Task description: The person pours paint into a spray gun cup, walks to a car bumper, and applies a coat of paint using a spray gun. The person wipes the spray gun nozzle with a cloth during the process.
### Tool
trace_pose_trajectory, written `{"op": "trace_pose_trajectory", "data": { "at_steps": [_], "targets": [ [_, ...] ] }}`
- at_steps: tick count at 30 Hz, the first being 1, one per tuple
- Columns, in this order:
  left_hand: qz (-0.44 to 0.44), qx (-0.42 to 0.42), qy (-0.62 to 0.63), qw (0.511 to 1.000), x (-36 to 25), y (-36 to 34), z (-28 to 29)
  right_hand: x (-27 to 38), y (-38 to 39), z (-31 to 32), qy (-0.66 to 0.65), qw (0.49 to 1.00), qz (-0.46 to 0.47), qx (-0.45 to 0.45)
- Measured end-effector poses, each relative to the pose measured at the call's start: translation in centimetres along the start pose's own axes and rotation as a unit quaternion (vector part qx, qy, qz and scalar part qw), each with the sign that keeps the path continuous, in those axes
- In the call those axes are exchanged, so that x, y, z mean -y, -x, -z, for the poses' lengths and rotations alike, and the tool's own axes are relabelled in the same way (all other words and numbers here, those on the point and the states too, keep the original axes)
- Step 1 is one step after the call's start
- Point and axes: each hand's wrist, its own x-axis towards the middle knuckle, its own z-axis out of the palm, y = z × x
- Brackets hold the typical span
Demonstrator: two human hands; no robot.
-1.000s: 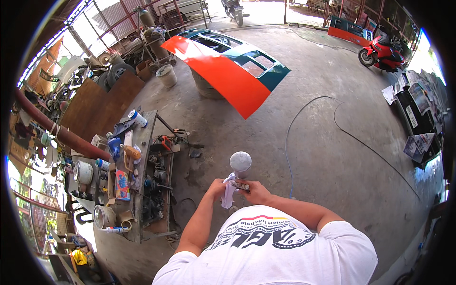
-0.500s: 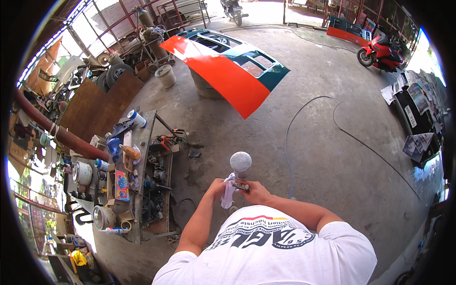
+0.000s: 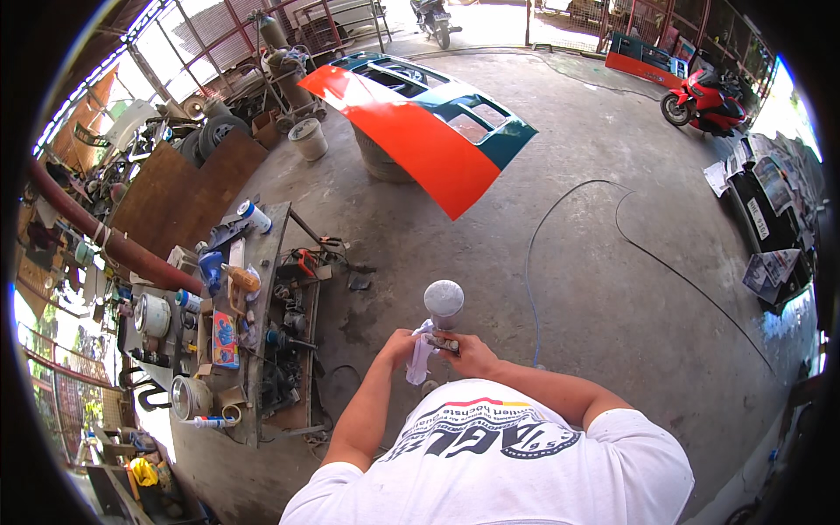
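Close in front of my white shirt, both hands are together at a spray gun (image 3: 444, 300) with a round, light grey cup on top. My right hand (image 3: 477, 357) is closed around the gun's body beneath the cup. A crumpled white cloth (image 3: 418, 364) hangs from my left hand (image 3: 399, 346), whose closed fingers press it against the gun's side. The fingertips of both hands are partly hidden. Farther off, an orange and dark green vehicle panel (image 3: 411, 140) with cut-out openings rests on a drum (image 3: 378, 161).
A cluttered workbench (image 3: 275, 226) with cans, bottles and tools stands to my left. A thin hose (image 3: 528, 262) curves over the concrete floor on the right. A bucket (image 3: 307, 138) sits left of the panel. A red scooter (image 3: 704, 100) and a paper-covered black bumper (image 3: 759, 214) are at the right.
The surroundings have shifted very slightly rightward in the view. Both hands, the spray gun and the cloth hold the same position.
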Motion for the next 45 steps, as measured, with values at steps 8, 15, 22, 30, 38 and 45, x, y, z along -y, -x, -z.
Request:
{"op": "trace_pose_trajectory", "data": {
  "at_steps": [8,15,22,30,38,45],
  "targets": [
    [0.008,-0.006,-0.019,1.000,-1.1,0.8,0.1,0.3,0.0,0.1,-0.012,1.000,-0.020,0.018],
    [0.012,-0.002,-0.019,1.000,-0.9,0.3,0.4,0.7,0.0,0.0,-0.006,1.000,-0.026,0.015],
    [0.011,0.001,-0.018,1.000,-1.8,0.4,0.1,0.0,-0.1,-0.2,-0.006,1.000,-0.024,-0.004],
    [0.007,0.009,-0.008,1.000,-1.0,0.2,0.0,-0.5,-0.1,-0.6,0.012,1.000,-0.011,-0.018],
    [-0.001,0.008,-0.018,1.000,-0.4,-0.2,-0.1,-0.5,0.0,-0.5,0.004,1.000,-0.029,0.003],
    [0.004,0.018,-0.007,1.000,-1.0,-0.1,-0.4,-0.8,-0.2,-0.1,0.005,1.000,-0.014,0.002]
  ]
}}
